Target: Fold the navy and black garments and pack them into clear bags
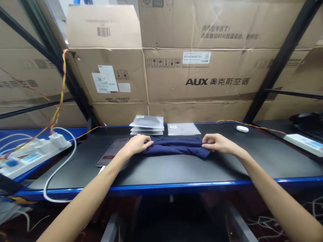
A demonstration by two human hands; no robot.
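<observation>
A navy blue cloth (pixel 176 147) stretches across the dark desk top between my two hands, with a few folds running along its length. Its left end is pinched between the thumb and fingers of my left hand (pixel 139 144). At the other end my right hand (pixel 219 142) grips the cloth in the same way. What kind of fabric item it is I cannot make out. Just behind it lie a stack of frosted plastic bags (pixel 147 122) and a single flat frosted bag (pixel 183 129).
A tablet (pixel 112 152) lies beside my left forearm. White power strips stand at the left (pixel 32 156) and right (pixel 305 144), with cables around. A small white case (pixel 242 128) sits at the back right. Cardboard boxes (pixel 196 84) and black frame posts (pixel 280 64) rise behind the desk (pixel 181 171).
</observation>
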